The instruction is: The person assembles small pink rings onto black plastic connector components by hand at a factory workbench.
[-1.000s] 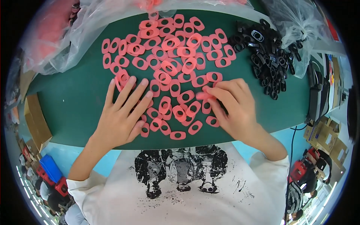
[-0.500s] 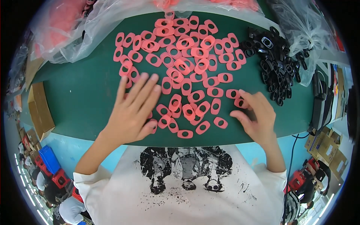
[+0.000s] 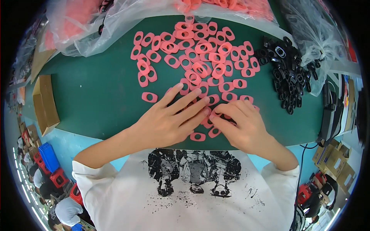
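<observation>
Many flat coral-pink rounded plastic pieces with oval holes [image 3: 239,87] are scattered over the middle of the green table, some overlapping. My left hand [image 3: 167,121] lies palm down with fingers spread over the near part of the spread, covering several pieces. Close on its right, my right hand [image 3: 244,125] is bent over more of the pink pieces, thumb and forefinger slightly apart with pink showing between them. Whether its fingertips touch a piece is hard to see. One lone pink piece [image 3: 155,98] lies just beyond my left forearm.
Small black plastic parts [image 3: 287,77] form a pile on the right, beside a clear plastic bag [image 3: 323,50]. Bags of pink pieces [image 3: 246,8] line the far edge. A cardboard box [image 3: 46,104] stands at the left edge of the green table [image 3: 96,100].
My left hand has moved right, over the near pieces, and my right hand has moved left to meet it. Several near pieces are now under the hands; the view has shifted slightly.
</observation>
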Action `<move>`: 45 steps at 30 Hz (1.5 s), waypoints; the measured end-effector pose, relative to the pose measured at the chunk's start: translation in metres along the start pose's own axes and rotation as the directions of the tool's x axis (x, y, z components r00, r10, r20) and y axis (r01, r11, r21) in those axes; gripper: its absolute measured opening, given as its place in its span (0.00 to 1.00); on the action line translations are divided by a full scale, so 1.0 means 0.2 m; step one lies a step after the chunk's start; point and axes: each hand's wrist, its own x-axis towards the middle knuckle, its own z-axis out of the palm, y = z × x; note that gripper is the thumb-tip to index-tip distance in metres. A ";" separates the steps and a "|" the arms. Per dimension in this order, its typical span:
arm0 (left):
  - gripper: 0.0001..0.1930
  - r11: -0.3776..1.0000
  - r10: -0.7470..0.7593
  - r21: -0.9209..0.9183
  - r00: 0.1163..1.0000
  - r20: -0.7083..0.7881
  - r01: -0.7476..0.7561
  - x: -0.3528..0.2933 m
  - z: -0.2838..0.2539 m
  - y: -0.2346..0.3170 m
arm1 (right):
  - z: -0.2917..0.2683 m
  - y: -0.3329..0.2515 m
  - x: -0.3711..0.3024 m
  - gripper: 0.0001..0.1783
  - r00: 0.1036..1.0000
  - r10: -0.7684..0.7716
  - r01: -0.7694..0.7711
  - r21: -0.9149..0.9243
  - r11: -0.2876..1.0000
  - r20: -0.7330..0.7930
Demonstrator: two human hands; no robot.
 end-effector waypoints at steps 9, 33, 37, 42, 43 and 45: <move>0.16 0.995 -0.065 -0.083 0.980 -0.186 0.050 0.01 -0.02 0.02 | -0.02 0.06 0.01 0.17 0.999 0.038 -0.038 -0.030 0.999 -0.003; 0.18 0.973 -0.223 -0.124 0.920 -0.322 0.192 -0.02 0.08 0.10 | -0.01 0.14 0.01 0.16 0.998 0.052 -0.054 -0.050 0.997 -0.041; 0.18 0.965 -0.259 -0.123 0.900 -0.351 0.229 0.02 0.07 0.11 | -0.02 0.13 0.04 0.16 0.993 0.085 -0.088 -0.036 0.995 -0.081; 0.18 0.969 -0.246 -0.118 0.905 -0.348 0.218 0.05 0.09 0.07 | -0.01 0.11 0.05 0.16 0.999 0.015 -0.015 0.001 1.000 -0.036; 0.17 0.968 -0.245 -0.135 0.910 -0.334 0.211 0.05 0.09 0.06 | 0.00 0.11 0.06 0.15 1.000 0.002 -0.002 0.002 1.000 -0.012; 0.17 0.962 -0.266 -0.151 0.911 -0.316 0.228 0.07 0.08 0.06 | 0.01 0.10 0.05 0.15 1.000 0.000 0.000 0.005 1.000 0.002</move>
